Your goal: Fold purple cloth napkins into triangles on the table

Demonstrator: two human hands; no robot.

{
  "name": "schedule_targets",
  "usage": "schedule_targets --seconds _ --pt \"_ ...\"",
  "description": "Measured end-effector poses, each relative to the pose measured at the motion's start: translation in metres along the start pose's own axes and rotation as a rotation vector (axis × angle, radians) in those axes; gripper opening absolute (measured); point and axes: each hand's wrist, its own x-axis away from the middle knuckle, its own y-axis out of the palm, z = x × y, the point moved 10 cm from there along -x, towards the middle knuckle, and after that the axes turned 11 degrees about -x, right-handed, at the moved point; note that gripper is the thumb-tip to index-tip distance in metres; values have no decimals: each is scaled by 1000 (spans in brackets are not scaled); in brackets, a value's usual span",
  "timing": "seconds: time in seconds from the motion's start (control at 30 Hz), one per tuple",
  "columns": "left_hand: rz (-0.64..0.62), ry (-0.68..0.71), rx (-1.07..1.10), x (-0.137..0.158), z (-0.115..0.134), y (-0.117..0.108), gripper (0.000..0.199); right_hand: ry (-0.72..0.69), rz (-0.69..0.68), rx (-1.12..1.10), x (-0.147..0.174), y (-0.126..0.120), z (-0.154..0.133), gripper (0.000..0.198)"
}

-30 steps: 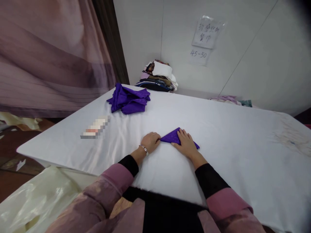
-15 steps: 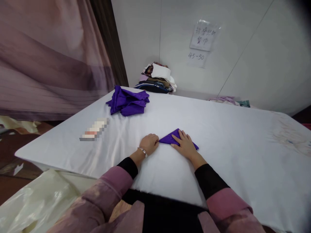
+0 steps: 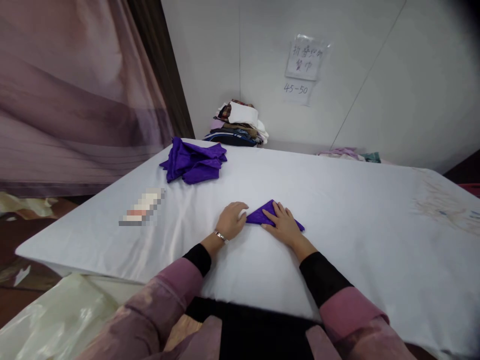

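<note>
A purple cloth (image 3: 258,215) folded into a flat triangle lies on the white-covered table (image 3: 337,240), with one pointed corner toward the left. Across its right part rests my right hand (image 3: 282,223), fingers spread and pressing it flat. My left hand (image 3: 231,220) is at the left corner, thumb and fingers apart, the thumb close to the tip. Whether the thumb touches the cloth I cannot tell.
A heap of purple cloths (image 3: 195,162) lies at the table's far left. Nearer is a blurred-out flat object (image 3: 142,207). Folded clothes (image 3: 240,122) are stacked against the wall behind, under handwritten signs (image 3: 302,62). A plastic bag (image 3: 67,315) sits at lower left.
My left hand has let go of the cloth's left corner and its fingers have opened. My right hand stays flat on the cloth. The view has shifted slightly.
</note>
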Motion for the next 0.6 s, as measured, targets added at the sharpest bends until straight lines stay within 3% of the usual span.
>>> schedule_targets --seconds 0.13,0.23,0.37,0.6 --pt "-167 271 -27 -8 58 29 49 -22 14 19 0 -1 -1 59" --pt "-307 378 -102 -1 77 56 71 -39 6 32 0 0 -2 59" --pt "-359 350 -174 6 71 72 79 -34 15 31 0 0 -3 57" --pt "-384 245 -226 18 44 72 80 -10 42 20 -1 -4 -4 60"
